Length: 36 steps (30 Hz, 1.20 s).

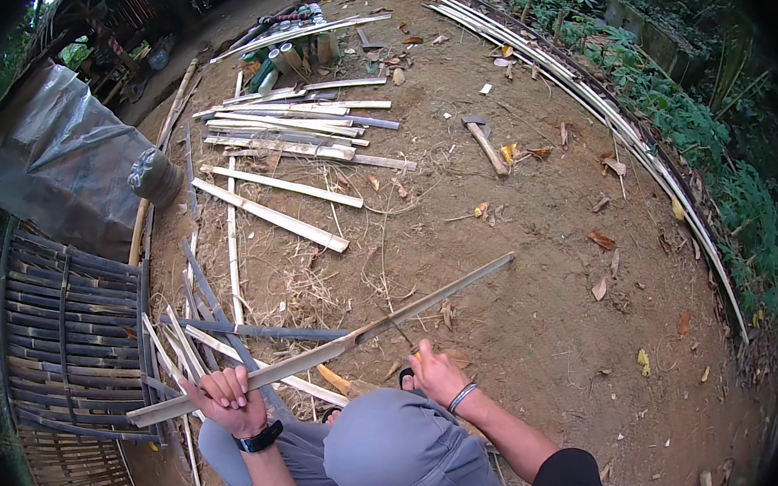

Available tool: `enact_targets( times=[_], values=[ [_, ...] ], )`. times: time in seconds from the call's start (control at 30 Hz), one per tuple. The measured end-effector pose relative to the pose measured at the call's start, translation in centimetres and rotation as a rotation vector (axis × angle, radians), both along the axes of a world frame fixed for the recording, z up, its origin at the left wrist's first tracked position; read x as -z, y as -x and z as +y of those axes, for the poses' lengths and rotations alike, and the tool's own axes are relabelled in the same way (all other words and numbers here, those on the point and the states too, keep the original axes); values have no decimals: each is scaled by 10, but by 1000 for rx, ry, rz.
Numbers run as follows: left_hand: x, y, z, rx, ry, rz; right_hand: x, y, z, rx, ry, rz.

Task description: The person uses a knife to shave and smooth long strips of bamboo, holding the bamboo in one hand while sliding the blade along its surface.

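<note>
Gripping the strip (314, 356) near its lower-left end: left hand (229, 400), fingers wrapped. Right hand (439, 375) clenched round the knife (399, 330), blade at the strip; contact unclear. Strip slants over the ground (538, 339), low end toward its left edge. I'd go shallow angle, strip braced, light strokes away from the left hand. Count: 1 held strip, 1 knife, 2 loose strips (271, 215) this side of the pile (277, 146), at least 1 hatchet (490, 149). Pile overlaps, no firm count.
</note>
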<state>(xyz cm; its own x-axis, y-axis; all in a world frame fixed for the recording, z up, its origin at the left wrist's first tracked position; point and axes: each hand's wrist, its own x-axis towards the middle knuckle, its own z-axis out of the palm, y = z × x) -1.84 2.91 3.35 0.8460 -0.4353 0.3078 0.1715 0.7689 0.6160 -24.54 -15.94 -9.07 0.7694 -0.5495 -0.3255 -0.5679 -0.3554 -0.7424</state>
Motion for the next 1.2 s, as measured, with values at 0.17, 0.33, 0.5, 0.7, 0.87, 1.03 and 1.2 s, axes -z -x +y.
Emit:
enact_targets(
  times=[0.17, 0.33, 0.5, 0.7, 0.87, 1.03, 1.2],
  values=[
    [4, 5, 0, 66, 8, -46, 49, 25, -65, 375, 72, 164],
    [0, 10, 3, 26, -13, -51, 27, 25, -44, 200, 49, 105],
    [-4, 10, -3, 103, 21, -79, 49, 33, -76, 332, 59, 155],
    [-1, 11, 6, 82, 14, -80, 45, 32, -76, 208, -6, 169],
    [-2, 13, -2, 144, 44, -70, 84, 55, -131, 419, 98, 235],
    [-2, 15, 3, 122, 19, -57, 102, 51, -137, 366, 109, 222],
    [-5, 14, 0, 113, 30, -45, 96, 57, -152, 340, 124, 285]
  ],
)
